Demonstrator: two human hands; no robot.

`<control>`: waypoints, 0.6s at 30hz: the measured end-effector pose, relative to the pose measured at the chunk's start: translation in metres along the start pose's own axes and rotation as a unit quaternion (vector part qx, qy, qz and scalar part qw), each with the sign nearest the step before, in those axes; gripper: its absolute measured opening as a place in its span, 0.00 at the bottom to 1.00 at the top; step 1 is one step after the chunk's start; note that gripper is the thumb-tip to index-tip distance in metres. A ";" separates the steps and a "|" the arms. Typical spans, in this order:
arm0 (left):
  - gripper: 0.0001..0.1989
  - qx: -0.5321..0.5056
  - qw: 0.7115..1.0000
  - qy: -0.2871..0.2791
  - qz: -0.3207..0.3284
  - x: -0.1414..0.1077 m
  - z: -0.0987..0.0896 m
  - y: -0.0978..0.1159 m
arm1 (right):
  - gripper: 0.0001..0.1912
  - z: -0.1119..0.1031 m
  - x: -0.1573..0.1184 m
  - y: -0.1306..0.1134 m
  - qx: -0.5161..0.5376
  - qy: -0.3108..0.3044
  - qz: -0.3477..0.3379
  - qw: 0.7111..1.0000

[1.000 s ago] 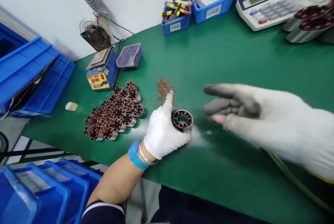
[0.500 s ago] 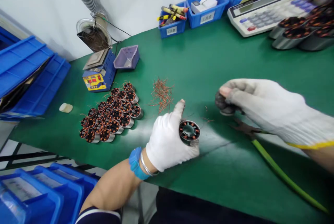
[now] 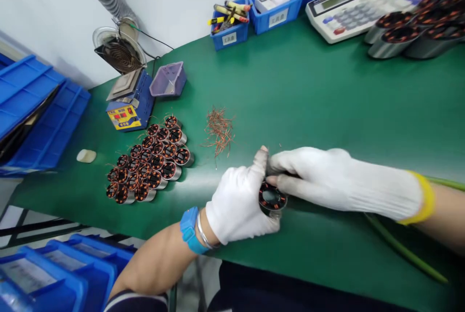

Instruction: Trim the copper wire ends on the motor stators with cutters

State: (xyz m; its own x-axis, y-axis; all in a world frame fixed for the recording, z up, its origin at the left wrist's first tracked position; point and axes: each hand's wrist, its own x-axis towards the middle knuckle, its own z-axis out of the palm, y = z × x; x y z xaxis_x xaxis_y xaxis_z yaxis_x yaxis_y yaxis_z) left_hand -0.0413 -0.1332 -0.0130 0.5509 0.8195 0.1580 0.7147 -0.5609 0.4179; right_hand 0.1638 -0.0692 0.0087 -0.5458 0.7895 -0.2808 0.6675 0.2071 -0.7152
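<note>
My left hand [image 3: 240, 200], in a white glove, is closed round a motor stator [image 3: 273, 196], a metal ring with a black core and copper windings. Its open end faces up. At the far rim of the stator, the fingers of my gloved right hand [image 3: 319, 176] are pinched together. Whatever they grip, if anything, is hidden at the fingertips. A green tool handle [image 3: 407, 249] lies on the table, partly under my right forearm. Copper wire clippings [image 3: 220, 130] form a small pile beyond my left hand.
Several stators [image 3: 148, 162] stand grouped at the left on the green table [image 3: 308, 94]. Behind them are a blue device [image 3: 127, 103] and a purple tray [image 3: 169, 79]. A calculator [image 3: 363, 7], more stators [image 3: 388, 43] and a blue pen bin [image 3: 230, 26] stand at the back.
My right hand has moved left from above the tool to the stator's rim, where its fingers now touch. My left hand still holds the stator. The view has shifted slightly.
</note>
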 end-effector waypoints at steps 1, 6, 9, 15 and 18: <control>0.54 -0.007 1.000 -0.011 -0.008 0.000 0.001 0.000 | 0.23 0.000 0.001 0.000 0.017 -0.003 0.009 1.000; 0.55 -0.099 0.987 -0.066 -0.109 0.002 -0.010 0.004 | 0.29 -0.025 0.001 0.006 0.086 0.110 0.149 0.979; 0.55 -0.205 0.954 -0.099 -0.193 0.007 -0.024 0.001 | 0.29 -0.031 -0.018 0.015 -0.048 0.042 0.129 0.990; 0.19 -0.338 0.881 -0.132 -0.305 0.020 -0.026 -0.006 | 0.23 0.034 -0.051 0.020 -0.283 0.131 -0.092 0.946; 0.09 -0.405 0.863 -0.123 -0.274 0.023 -0.020 -0.005 | 0.24 0.063 -0.041 0.016 -0.282 0.199 -0.122 0.931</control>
State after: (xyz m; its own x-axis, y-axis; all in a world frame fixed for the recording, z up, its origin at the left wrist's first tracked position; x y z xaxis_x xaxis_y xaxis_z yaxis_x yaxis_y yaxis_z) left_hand -0.0408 -0.1088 0.0059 0.3724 0.8303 -0.4147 0.4150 0.2507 0.8746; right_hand 0.1647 -0.1354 -0.0314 -0.5599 0.8076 0.1851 0.7693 0.5897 -0.2458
